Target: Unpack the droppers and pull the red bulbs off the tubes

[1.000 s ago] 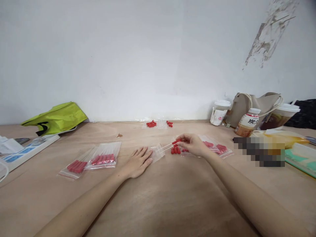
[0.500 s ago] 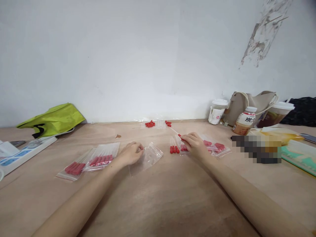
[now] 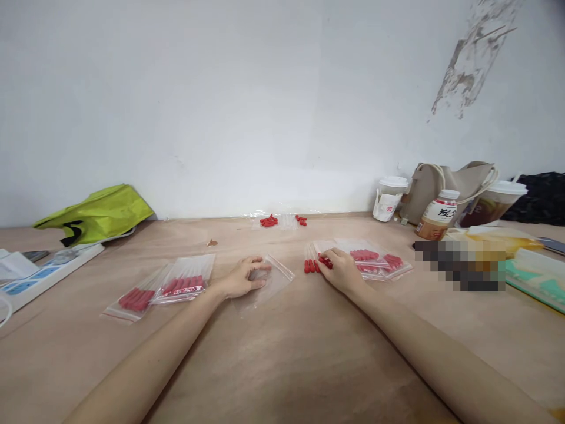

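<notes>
Down onto the red-bulbed pipettes (image 3: pixel 310 266) came my right hand (image 3: pixel 338 270), its grip impossible to tell; my left hand (image 3: pixel 245 278) pinched the empty zip bag (image 3: pixel 277 275).

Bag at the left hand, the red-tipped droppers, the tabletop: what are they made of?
Bag: thin clear plastic film, glossy, see-through and wrinkled.
Droppers: clear stems, glass or plastic, unclear; red bulbs look matte, likely rubber.
Tabletop: pale wood, probably plywood, matte with visible grain.

Soft, even, bright light; faint shadows; wide-angle bending at edges; one pixelated patch at right.
</notes>
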The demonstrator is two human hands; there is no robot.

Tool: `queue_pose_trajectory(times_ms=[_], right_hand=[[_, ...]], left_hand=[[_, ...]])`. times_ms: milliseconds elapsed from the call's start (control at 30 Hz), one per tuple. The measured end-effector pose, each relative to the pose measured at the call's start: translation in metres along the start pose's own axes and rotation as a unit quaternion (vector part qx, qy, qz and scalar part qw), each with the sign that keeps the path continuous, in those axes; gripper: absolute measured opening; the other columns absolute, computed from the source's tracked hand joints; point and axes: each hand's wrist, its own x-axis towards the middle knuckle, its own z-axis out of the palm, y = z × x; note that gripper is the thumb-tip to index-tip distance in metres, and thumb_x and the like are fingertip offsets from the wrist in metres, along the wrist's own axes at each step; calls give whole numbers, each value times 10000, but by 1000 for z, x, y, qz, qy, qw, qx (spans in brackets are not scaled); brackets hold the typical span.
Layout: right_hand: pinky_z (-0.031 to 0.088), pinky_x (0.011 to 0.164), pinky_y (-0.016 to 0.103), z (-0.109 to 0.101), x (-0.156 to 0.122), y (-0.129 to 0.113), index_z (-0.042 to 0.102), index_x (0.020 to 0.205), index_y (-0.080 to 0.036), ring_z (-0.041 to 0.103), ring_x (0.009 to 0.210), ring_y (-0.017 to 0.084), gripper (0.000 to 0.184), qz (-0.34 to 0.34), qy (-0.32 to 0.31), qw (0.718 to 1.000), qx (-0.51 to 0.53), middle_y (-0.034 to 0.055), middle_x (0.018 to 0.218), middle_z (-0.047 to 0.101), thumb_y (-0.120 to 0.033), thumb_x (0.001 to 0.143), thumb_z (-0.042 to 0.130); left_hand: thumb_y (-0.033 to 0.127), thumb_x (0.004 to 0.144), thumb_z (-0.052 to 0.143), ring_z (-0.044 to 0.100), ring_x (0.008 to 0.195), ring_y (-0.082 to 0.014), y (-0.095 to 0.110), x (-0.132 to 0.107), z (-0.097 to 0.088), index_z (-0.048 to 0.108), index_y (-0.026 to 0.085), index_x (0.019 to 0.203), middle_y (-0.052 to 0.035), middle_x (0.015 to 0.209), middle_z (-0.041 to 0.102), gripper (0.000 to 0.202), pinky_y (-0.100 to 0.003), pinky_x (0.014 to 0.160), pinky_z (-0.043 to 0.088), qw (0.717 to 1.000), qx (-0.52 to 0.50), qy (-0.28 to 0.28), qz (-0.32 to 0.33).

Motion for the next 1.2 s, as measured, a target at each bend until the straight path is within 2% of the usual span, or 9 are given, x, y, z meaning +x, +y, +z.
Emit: queue_pose_trajectory(times_ms=[167,300,467,600,700,833,1000,1100,1200], right_hand=[[417,602,260,-3,1,-4,550,730,-171,522,630,154,118,35,-45,998,-1,48,679,556,-241,782,471],[400,610,254,-5,1,-8,543,730,-171,509,635,149,155,51,-58,997,-6,38,666,539,-292,788,465],[380,615,250,-5,0,-10,512,712,-178,505,662,153,136,53,-70,996,-13,32,666,537,-285,776,458],[365,629,253,-7,0,-13,495,733,-181,510,692,160,92,55,-81,995,-30,32,690,549,-260,759,456],[353,669,272,-11,0,-16,512,832,-176,517,749,178,138,56,-92,993,-53,42,759,571,-280,754,465],[339,736,303,-15,-1,-14,492,1021,-178,500,894,216,349,37,-135,988,-64,75,951,568,-371,731,507],[336,758,303,-16,0,-6,421,1150,-146,469,966,223,455,48,-176,981,-66,101,1062,542,-299,726,483],[332,742,311,-17,1,-5,432,1147,-143,456,970,236,446,50,-197,975,-85,103,1039,557,-297,730,466],[327,717,307,-21,3,-7,483,1083,-164,454,944,234,365,43,-219,969,-106,92,997,565,-293,743,443]], left_hand=[[398,651,630,303,1239,-269,-1,2,2,522,269,1174,-57,1343,359,549,-404,1005,273,998,-57,4,-30],[354,484,735,481,1074,-243,-2,5,6,623,198,1024,-60,1180,519,573,-319,910,374,984,-156,68,-58],[385,589,637,578,691,-184,-9,10,9,647,123,853,-45,741,636,372,-276,620,436,966,-183,130,-130],[324,582,637,567,642,-155,-10,11,4,661,133,784,-32,701,644,279,-246,594,411,957,-215,143,-133],[292,576,641,567,636,-147,-6,9,-1,678,144,823,-20,684,649,290,-237,601,405,954,-238,131,-131],[273,571,645,552,582,-136,-2,4,-5,667,133,906,-7,621,624,363,-230,568,394,949,-249,132,-140],[276,564,668,479,469,-98,-4,2,-11,596,144,1067,47,502,512,525,-205,498,357,947,-242,163,-132],[293,585,657,432,433,-84,-8,0,-26,532,154,1155,58,498,475,600,-197,467,332,946,-225,190,-132],[302,616,623,443,474,-91,-18,-6,-54,514,175,1176,50,544,478,584,-204,500,352,944,-193,225,-147]])
